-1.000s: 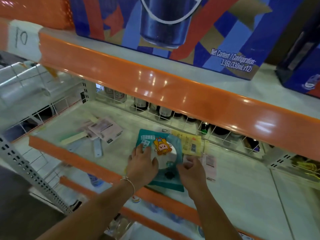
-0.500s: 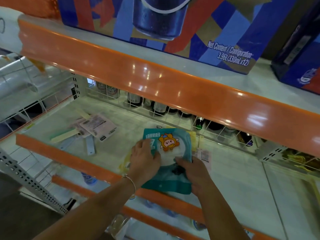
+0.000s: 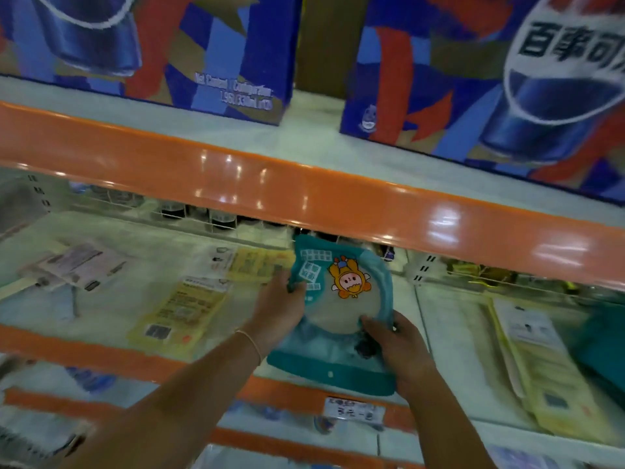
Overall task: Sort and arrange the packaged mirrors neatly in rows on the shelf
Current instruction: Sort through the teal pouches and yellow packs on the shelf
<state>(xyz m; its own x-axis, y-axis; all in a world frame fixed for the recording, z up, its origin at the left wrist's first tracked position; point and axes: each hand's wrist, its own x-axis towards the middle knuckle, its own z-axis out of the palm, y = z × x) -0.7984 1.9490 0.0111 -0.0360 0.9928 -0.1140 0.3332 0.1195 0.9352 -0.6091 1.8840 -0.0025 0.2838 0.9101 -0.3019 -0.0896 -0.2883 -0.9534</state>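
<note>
A teal packaged mirror (image 3: 341, 299) with an orange cartoon figure is held above the shelf floor (image 3: 135, 265), its lower end out over the orange front rail. My left hand (image 3: 280, 306) grips its left edge, fingers curled over the top corner. My right hand (image 3: 395, 340) grips its lower right side. Two yellow mirror packs lie flat to the left, one near the front (image 3: 182, 309) and one further back (image 3: 257, 265). More yellow packs (image 3: 541, 363) lie on the right section.
Pale card packs (image 3: 74, 265) lie at the far left of the shelf. A wire back fence with dark bottles (image 3: 203, 214) closes the rear. The orange upper shelf rail (image 3: 304, 201) hangs low overhead, with large blue drink cartons (image 3: 203, 45) on top. A price tag (image 3: 355, 407) sits on the lower rail.
Both hands have lifted the teal mirror pack off the yellow packs and carried it rightward. The view has swung right, showing more yellow packs on the right section.
</note>
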